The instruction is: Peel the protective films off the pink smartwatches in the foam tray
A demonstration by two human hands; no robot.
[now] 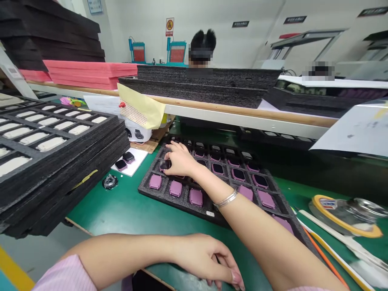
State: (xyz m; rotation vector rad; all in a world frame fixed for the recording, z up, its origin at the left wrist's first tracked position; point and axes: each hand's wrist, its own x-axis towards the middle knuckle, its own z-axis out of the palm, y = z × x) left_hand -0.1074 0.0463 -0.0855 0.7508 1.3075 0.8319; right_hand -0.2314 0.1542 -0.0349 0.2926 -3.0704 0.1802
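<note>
Square device [165, 165] being pinched by right hand [180, 159] in foam tray [145, 188].
Light, rigid, slick, judging by its look; edges being held; left hand [206, 258] being rested, loosely curled.

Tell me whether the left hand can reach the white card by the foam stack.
Probably yes: only green mat lies between the left hand and the white card; nothing blocks that path.

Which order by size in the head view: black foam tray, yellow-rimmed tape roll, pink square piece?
1. black foam tray, clearly largest
2. yellow-rimmed tape roll
3. pink square piece

The roll looks bigger than the piece, but it sits nearer the camera, so that ranking is unsure.
</note>
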